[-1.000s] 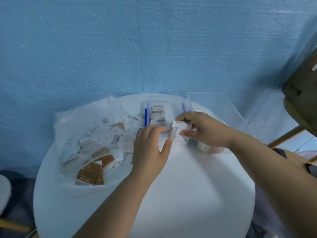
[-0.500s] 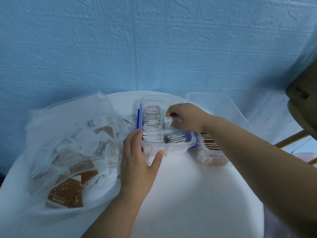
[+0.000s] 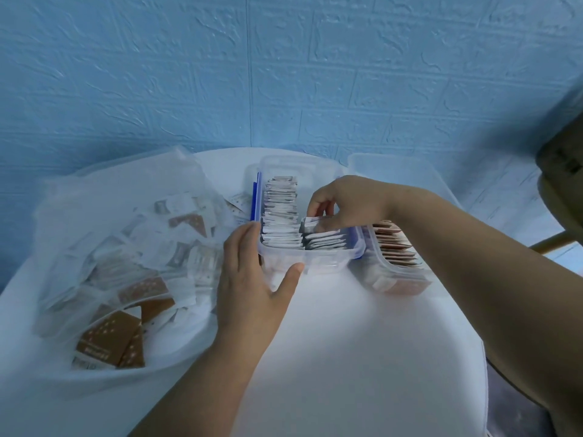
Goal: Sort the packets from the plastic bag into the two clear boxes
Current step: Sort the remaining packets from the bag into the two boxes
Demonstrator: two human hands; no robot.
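A clear box with blue clips (image 3: 328, 263) stands at the table's middle back, filled with rows of white packets. My left hand (image 3: 252, 279) grips its near left corner, fingers along the side and thumb on the front wall. My right hand (image 3: 344, 203) reaches into the box and pinches a white packet (image 3: 310, 223) among the right-hand row. A second clear box (image 3: 397, 279) with brown packets stands just right of the first. The plastic bag (image 3: 104, 247) lies open on the left, holding several white and brown packets.
The round white table (image 3: 362, 357) stands against a blue textured wall. A clear lid (image 3: 397, 171) lies behind the boxes. A chair (image 3: 561, 190) stands at the right edge.
My right hand carried the white packet from in front of the box into its right-hand row. My left hand shifted to hold the box's corner. The view has come closer.
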